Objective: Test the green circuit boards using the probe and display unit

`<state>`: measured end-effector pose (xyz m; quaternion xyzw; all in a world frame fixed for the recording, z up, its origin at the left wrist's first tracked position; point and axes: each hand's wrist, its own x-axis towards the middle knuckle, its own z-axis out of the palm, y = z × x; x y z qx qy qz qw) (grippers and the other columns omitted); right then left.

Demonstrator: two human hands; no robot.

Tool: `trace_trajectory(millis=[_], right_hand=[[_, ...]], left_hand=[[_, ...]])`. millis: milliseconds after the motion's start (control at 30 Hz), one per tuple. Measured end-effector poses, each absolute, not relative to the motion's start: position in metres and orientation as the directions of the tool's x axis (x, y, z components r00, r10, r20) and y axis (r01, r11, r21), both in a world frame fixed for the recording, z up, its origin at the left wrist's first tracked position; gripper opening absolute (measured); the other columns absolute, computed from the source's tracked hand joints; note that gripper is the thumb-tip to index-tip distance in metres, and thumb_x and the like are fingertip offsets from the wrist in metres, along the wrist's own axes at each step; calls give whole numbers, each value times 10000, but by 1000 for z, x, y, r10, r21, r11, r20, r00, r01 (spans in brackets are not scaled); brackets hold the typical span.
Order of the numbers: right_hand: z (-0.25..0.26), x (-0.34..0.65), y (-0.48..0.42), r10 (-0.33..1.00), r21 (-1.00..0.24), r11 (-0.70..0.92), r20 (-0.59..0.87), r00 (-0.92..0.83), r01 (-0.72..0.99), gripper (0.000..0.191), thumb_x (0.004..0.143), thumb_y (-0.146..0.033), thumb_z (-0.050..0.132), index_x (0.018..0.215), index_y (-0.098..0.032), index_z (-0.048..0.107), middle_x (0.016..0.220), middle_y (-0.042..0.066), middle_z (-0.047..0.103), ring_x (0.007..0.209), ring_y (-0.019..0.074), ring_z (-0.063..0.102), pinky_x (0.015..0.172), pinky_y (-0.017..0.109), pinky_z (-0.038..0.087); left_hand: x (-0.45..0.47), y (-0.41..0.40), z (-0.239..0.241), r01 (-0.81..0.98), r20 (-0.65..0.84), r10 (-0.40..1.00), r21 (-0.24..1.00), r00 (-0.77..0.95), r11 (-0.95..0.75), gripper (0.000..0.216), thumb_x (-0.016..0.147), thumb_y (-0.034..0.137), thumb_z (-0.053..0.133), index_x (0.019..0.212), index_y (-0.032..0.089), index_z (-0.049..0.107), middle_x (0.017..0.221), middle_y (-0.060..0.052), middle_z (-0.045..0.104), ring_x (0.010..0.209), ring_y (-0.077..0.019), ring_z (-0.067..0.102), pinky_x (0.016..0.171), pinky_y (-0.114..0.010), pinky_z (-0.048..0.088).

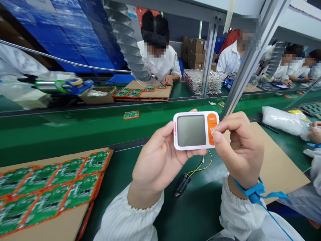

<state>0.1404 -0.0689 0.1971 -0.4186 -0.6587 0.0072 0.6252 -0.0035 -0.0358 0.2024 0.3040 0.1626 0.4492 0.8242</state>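
Note:
I hold a white device [192, 131] with a grey screen and orange buttons up in front of me. My left hand [156, 160] grips its left side, thumb below and fingers behind. My right hand [238, 147] is closed, its thumb and forefinger pinched at the orange button strip on the device's right edge. Thin yellow wires [202, 166] hang from the device down to a small black battery holder [182, 184] lying on the green bench. A blue wrist strap [255, 192] is tied around my right wrist.
Orange-framed green circuit boards [47, 192] lie on cardboard at my lower left. A brown cardboard sheet [281, 167] lies on the right. A green conveyor [75, 129] runs across, carrying one board [131, 114]. Several people in white coats work beyond it; another person's hand [314, 132] is at right.

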Motion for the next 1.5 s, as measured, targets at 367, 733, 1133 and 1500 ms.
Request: trace_trajectory(millis=[367, 733, 1133, 1500], right_hand=[[196, 141, -66, 590, -555, 623, 796, 135, 551, 52, 801, -179, 599, 783, -227, 594, 755, 8, 537, 760, 169, 531, 676, 328, 453], [195, 119, -67, 597, -496, 565, 798, 89, 659, 82, 799, -153, 579, 745, -213, 587, 744, 11, 548, 730, 165, 511, 690, 340, 419], [194, 117, -68, 571, -402, 470, 817, 76, 786, 111, 833, -170, 551, 729, -207, 566, 730, 16, 543, 729, 165, 511, 694, 338, 418], [193, 117, -69, 583, -397, 462, 810, 66, 793, 106, 832, -162, 558, 737, -207, 574, 753, 23, 547, 735, 166, 508, 669, 325, 417]], left_hand=[[-1, -37, 201, -645, 18, 883, 690, 468, 328, 449, 940, 306, 372, 1364, 200, 476, 1167, -107, 655, 933, -236, 669, 704, -346, 593], [5, -41, 183, -625, 115, 936, 770, 332, 127, 447, 903, 326, 465, 1325, 198, 540, 1225, -68, 640, 1229, -272, 526, 1020, -380, 458], [3, -39, 172, -461, 255, 895, 885, 366, -63, 484, 922, 412, 428, 1365, 227, 496, 1373, -49, 530, 1315, -285, 432, 1094, -429, 383], [3, -40, 175, -381, 286, 884, 914, 370, -137, 479, 880, 362, 532, 1342, 235, 518, 1334, -65, 562, 1230, -276, 521, 1038, -397, 444]])
